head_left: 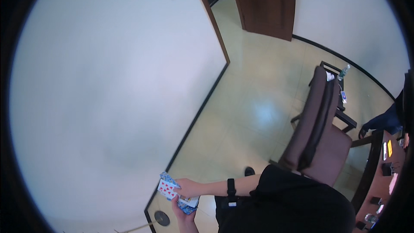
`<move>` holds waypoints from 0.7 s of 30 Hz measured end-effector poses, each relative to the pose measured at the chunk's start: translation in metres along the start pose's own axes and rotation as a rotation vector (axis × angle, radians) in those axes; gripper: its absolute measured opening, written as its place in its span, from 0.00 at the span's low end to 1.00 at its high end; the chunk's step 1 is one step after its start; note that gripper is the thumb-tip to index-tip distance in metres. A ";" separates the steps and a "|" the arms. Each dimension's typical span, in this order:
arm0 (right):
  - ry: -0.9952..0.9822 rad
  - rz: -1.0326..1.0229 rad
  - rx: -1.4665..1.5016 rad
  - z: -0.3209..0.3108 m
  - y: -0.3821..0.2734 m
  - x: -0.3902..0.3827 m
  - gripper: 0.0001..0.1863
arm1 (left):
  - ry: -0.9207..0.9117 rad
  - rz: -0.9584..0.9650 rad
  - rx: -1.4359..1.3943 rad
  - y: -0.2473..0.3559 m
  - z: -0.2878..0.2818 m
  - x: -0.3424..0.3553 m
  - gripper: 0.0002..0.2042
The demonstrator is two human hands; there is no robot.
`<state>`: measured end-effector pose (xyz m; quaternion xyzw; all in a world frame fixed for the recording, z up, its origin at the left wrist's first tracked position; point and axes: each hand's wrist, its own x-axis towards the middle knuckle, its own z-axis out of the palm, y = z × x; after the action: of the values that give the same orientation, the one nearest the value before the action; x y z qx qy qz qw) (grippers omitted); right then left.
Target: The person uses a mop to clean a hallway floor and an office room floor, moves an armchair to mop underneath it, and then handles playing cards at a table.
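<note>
My right hand [187, 187], on an arm with a black band, comes in from the right and is closed on playing cards. Below it, my left hand [181, 215] rises from the lower edge, closed around cards too. One white card [165, 189] with red pips faces up at the left of the bunch, its upper edge against blue-patterned card backs [166, 175]. More blue-backed cards [186, 208] and a picture card [187, 199] show between the hands. Several fingers are hidden, and how the cards divide between the hands is unclear.
A white wall [99, 95] fills the left. A brown padded bench [310, 133] stands on the right, near a small dark table [332, 68] with a bottle. A brown desk [374, 164] holds small items; another person [390, 116] is beyond it. A round dark base [162, 218] sits near the wall.
</note>
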<state>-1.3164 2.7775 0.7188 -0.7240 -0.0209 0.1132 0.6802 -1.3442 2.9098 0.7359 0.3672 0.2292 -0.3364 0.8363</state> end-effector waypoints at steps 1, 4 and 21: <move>0.046 -0.052 0.010 -0.013 -0.004 0.021 0.17 | 0.009 0.030 0.033 0.015 0.016 0.017 0.24; 0.085 -0.031 0.072 -0.100 -0.025 0.069 0.17 | 0.003 0.012 0.120 0.048 0.081 0.092 0.24; 1.730 -0.092 0.121 -0.665 0.023 0.155 0.10 | -0.648 -0.407 1.256 -0.058 0.630 0.597 0.15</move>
<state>-1.0407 2.1523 0.7079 -0.5167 0.4805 -0.5038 0.4983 -0.9011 2.1611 0.7263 0.6094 -0.2019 -0.6448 0.4150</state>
